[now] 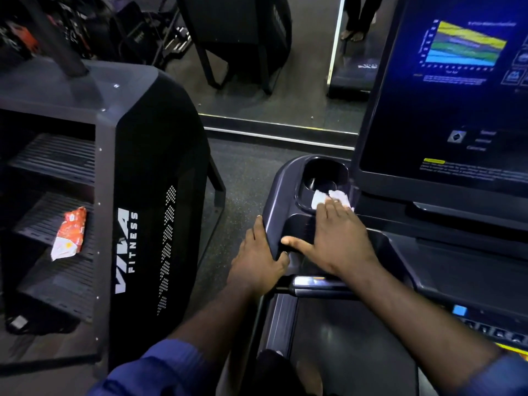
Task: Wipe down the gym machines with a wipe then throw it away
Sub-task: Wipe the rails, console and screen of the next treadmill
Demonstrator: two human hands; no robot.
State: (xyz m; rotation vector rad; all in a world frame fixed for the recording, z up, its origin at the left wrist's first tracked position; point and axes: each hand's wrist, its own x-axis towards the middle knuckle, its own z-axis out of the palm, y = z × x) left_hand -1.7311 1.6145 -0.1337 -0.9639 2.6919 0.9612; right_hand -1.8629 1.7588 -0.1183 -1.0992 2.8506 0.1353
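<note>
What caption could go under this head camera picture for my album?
A right hand presses a white wipe by the treadmill's cup holder while the left hand grips the console edge.

You are looking forward and down through one wide-angle head camera, leaning close over the treadmill console [275,192] at near centre, its screen [457,115] filling the far right, a stair machine [154,155] standing left.

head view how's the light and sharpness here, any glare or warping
Head view: dim room, the lit treadmill screen is the brightest area, its small text blurred; the white wipe under the right hand looks overexposed; wide-angle distortion bows the stair climber at left; its VIVA FITNESS lettering reads sharp.
</note>
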